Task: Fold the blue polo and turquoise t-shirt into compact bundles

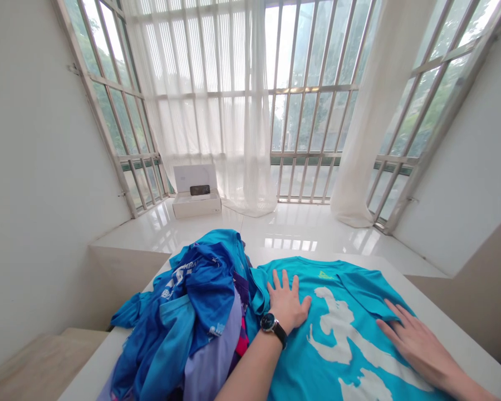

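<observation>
A turquoise T-shirt [292, 356] with large white brush-like print lies spread over the right half of the white table. My left hand [286, 301], wearing a black-strapped watch [271, 324] on its wrist, rests flat with fingers spread near the shirt's left sleeve. On the right side, my right hand [413, 340] lies on the shirt below the other sleeve [373, 292], its fingers stretched out and touching the cloth near that sleeve's edge. Neither hand grips anything. Left of my left arm is a heap of blue, turquoise and lilac clothes [211, 278].
Behind the white table [89, 365] runs a glossy white window ledge [250, 228]. An open white box [197, 206] stands there with a dark phone-like device [200, 190] on it. Sheer curtains [250, 139] hang before barred windows. A beige surface [37, 362] is at lower left.
</observation>
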### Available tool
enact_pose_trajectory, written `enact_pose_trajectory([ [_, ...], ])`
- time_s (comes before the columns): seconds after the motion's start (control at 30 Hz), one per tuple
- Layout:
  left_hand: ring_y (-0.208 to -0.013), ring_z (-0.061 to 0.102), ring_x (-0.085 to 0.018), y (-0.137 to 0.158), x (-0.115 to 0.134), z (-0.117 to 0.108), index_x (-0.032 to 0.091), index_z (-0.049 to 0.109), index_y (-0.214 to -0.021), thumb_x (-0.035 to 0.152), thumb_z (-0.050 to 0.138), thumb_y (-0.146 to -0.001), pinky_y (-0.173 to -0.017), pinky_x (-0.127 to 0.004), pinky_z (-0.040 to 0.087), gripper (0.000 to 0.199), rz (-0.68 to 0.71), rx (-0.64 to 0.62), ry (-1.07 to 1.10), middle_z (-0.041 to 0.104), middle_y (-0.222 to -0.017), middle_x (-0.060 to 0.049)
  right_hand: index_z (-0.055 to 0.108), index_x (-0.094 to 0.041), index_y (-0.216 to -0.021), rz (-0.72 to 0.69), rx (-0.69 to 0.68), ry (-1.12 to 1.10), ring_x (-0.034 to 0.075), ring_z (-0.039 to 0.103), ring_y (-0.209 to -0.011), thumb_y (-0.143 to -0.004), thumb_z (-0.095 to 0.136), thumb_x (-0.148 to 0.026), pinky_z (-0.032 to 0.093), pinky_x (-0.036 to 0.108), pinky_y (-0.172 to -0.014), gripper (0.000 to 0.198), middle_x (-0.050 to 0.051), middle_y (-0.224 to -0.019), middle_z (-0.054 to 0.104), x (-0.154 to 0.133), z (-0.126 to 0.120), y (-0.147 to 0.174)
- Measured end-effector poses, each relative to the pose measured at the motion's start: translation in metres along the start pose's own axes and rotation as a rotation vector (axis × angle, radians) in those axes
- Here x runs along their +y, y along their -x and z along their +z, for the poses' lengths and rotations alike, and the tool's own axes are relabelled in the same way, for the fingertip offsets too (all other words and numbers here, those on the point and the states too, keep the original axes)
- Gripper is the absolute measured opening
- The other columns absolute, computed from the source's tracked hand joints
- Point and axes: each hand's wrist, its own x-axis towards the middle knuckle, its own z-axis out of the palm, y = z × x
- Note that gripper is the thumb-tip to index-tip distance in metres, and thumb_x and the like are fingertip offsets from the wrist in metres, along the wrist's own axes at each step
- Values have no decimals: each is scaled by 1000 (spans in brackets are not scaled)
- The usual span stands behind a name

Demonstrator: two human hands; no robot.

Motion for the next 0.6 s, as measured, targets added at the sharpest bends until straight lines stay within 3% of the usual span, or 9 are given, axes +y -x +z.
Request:
enact_pose_trajectory([
  [0.3,-147,2,-47,-1,0,-3,24,27,-155,72,28,-87,-110,-71,15,83,-16,2,-20,15,-163,-13,57,-10,-136,48,46,41,38,24,-146,-74,35,-84,25,54,-120,99,15,-160,27,-2,5,-15],
  [0.4,-147,2,-47,-2,-1,-3,24,25,-155,72,28,-87,-110,-71,16,83,-21,4,-43,14,-163,-13,56,-10,-136,55,33,45,38,25,-146,-74,35,-83,25,53,-120,98,16,-159,28,-8,4,-14],
  [0.6,-147,2,-46,-3,-1,-1,25,24,-155,73,27,-87,-110,-70,17,83,-26,5,-74,14,-164,-12,63,-14,-128,67,135,71,34,18,-149,-80,31,-81,18,53,-122,89,14,-162,22,-22,7,-1],
])
